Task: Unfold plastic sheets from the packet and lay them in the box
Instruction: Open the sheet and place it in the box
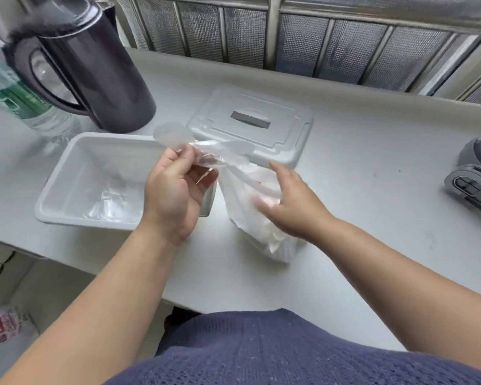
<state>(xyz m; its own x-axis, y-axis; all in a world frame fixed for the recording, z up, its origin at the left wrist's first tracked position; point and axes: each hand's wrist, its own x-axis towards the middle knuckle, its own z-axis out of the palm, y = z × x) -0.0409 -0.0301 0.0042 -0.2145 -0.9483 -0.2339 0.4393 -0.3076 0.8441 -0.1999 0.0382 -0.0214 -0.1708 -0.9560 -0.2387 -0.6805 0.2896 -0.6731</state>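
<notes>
White bench (358,168) below a metal window grille (345,51).

Far left corner: clear water bottle (20,90) with a green label, partly cut by the frame. Just right of it is a dark kettle (95,68), upright, handle facing left.

Near the front edge, left of centre: white plastic box (89,222), open, its long side slanting toward the far edge. Crumpled clear sheets (109,202) lie on its floor at the near end.

Left hand (175,190) raised above the box's right end, palm turned up. Thumb and fingertips pinch a clear plastic sheet (175,136). The sheet stretches from that pinch rightward and down into the packet's mouth. One rounded flap sticks up to the left of the thumb.

Toward the far edge at centre: white box lid (250,107), top side up, grey slot in the middle. It lies just beside the box's far right corner.

Packet (261,240), thin whitish plastic with faint red print, lies on the bench right of the box, mouth toward the lid. Right hand (292,204) rests on the packet, fingers straight and spread, pressing it down.

Right edge: grey device with a purple fan grille (478,173), partly out of frame, well apart from the packet.

Bottom of view: blue-grey knit garment (261,351).
</notes>
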